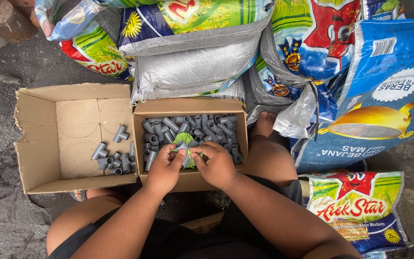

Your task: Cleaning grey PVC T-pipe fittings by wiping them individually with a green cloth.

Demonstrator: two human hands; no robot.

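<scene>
Seated person, seen from above, at work over two cardboard boxes on a gritty floor. The left hand [165,169] and the right hand [215,164] are brought together over the near edge of the fuller box [188,106]; both are curled, fingertips pinched on a grey pipe fitting [184,147] held with a scrap of green material [188,160] between them. The step in hand is judged to be the handling of one fitting at a time, the second box [39,124] to the left holding only a small cluster of grey tee fittings [115,156] in its near right corner. The next move is judged to call for a firm pinch and a short carry leftwards. The exact shape of the held fitting and the nature of the green scrap cannot be made out behind the fingers. Printed sacks [312,38] are stacked beyond the boxes and cut off at the frame edges.
</scene>
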